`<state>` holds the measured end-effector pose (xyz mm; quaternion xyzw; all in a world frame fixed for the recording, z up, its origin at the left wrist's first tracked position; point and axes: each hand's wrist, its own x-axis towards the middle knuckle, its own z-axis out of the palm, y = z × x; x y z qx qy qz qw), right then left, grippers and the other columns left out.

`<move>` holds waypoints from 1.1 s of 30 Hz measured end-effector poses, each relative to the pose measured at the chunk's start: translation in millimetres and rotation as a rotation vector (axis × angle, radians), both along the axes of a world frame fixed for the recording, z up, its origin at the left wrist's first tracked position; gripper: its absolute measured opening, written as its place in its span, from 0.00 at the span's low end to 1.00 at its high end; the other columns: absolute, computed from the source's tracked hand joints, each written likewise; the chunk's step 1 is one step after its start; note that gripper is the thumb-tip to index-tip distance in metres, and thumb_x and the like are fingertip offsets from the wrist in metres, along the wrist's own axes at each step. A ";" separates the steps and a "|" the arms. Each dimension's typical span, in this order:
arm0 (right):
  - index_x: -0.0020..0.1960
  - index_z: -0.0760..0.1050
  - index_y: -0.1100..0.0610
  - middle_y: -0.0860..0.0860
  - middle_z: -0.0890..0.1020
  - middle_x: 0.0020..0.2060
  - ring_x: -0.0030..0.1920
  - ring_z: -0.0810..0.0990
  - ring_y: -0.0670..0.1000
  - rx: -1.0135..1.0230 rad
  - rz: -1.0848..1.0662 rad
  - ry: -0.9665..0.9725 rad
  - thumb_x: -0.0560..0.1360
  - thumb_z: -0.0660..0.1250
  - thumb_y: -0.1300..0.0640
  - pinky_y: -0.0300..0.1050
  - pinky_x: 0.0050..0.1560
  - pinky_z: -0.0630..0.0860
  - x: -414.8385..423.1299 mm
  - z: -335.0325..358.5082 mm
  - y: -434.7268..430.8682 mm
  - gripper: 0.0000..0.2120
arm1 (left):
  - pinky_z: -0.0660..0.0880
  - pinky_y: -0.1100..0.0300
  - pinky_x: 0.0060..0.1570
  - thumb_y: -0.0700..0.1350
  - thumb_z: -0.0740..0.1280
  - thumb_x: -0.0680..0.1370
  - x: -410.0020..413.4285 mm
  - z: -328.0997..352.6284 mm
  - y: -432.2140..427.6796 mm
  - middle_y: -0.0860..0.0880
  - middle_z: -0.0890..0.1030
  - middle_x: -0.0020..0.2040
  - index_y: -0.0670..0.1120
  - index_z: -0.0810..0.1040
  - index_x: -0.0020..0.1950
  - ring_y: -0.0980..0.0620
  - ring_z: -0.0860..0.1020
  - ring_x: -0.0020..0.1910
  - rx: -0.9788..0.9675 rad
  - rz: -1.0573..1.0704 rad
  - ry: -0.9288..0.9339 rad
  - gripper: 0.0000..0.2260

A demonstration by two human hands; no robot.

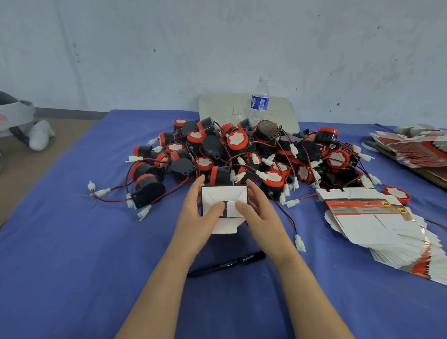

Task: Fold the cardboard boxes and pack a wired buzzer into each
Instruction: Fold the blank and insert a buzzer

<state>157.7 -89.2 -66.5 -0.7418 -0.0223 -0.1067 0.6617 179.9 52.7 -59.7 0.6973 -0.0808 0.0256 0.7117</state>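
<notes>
- Hidden: the fingers of both hands go behind the cardboard box [225,198], and its printed outer faces and its inside do not show.
- Cut off: a grey-and-white plush toy [7,119] at the left edge and a second stack of flat cartons [421,149] at the right edge. The lower part of the water bottle [260,101] sits behind the buzzers. Print on the cartons is too small to read.
- Grip: the left hand [194,219] clasps the box's left side, with its thumb [215,210] pressed on the left inner flap. The right hand [261,216] clasps the right side, with its thumb [243,209] on the right flap. The box is held between them, just above the blue cloth [67,253] and just in front of the heap.
- Box: plain white card inside with dark edges, its end flaps folded inward and one tuck flap [225,227] hanging below.
- Wired buzzers [237,140]: a tangled heap of black round bodies with red caps, red and black leads and white plug ends.
- A fanned stack of flat box blanks [373,227], white with a red band, lies to the right.
- A black marker pen [226,265] lies between the forearms.
- A pale rounded board [222,105] leans on the scuffed wall.
</notes>
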 end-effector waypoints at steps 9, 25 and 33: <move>0.66 0.64 0.33 0.36 0.70 0.66 0.64 0.68 0.35 -0.224 -0.005 -0.035 0.78 0.63 0.58 0.28 0.56 0.69 -6.5 6.1 -0.2 0.24 | 0.77 0.62 0.31 0.37 0.66 0.76 2.3 -1.2 1.9 0.54 0.77 0.53 0.60 0.70 0.51 0.51 0.79 0.48 -0.007 0.125 0.026 0.17; 0.68 0.71 0.48 0.42 0.78 0.61 0.61 0.76 0.43 -0.113 0.089 0.013 0.78 0.65 0.56 0.40 0.58 0.76 -10.1 13.5 2.3 0.19 | 0.80 0.50 0.45 0.37 0.65 0.75 2.1 -0.8 1.3 0.50 0.75 0.57 0.59 0.71 0.55 0.50 0.76 0.54 0.080 0.190 -0.039 0.18; 0.68 0.69 0.52 0.46 0.78 0.58 0.56 0.78 0.46 -0.172 -0.200 -0.005 0.76 0.69 0.56 0.35 0.46 0.79 -5.3 4.1 2.9 0.21 | 0.74 0.49 0.59 0.39 0.66 0.76 -3.6 -2.6 -4.5 0.57 0.66 0.60 0.57 0.69 0.61 0.56 0.69 0.63 0.262 0.115 -0.201 0.18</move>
